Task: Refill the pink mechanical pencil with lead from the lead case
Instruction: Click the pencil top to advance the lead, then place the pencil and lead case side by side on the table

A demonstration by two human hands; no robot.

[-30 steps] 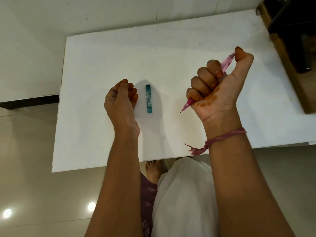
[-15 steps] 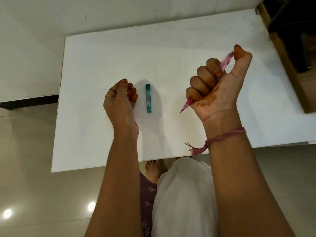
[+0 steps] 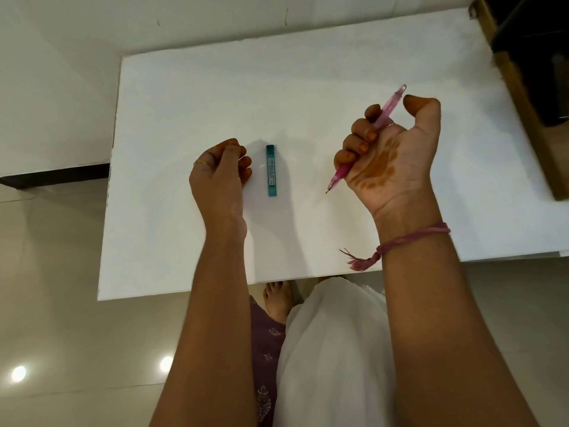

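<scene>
Holding the pink mechanical pencil (image 3: pixel 363 137) in your right hand (image 3: pixel 390 158), you have your fingers curled tight around its middle — the dark tip points down at the white table (image 3: pixel 308 94), the clear end sticks up past your thumb. Your left hand (image 3: pixel 219 177) rests on the table with fingers curled, holding nothing — the teal lead case (image 3: pixel 271 170) lies flat just beside it, between your hands.

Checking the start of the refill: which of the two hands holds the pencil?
The right hand grips the pink pencil; the left hand, beside the lead case, holds nothing visible.
</scene>
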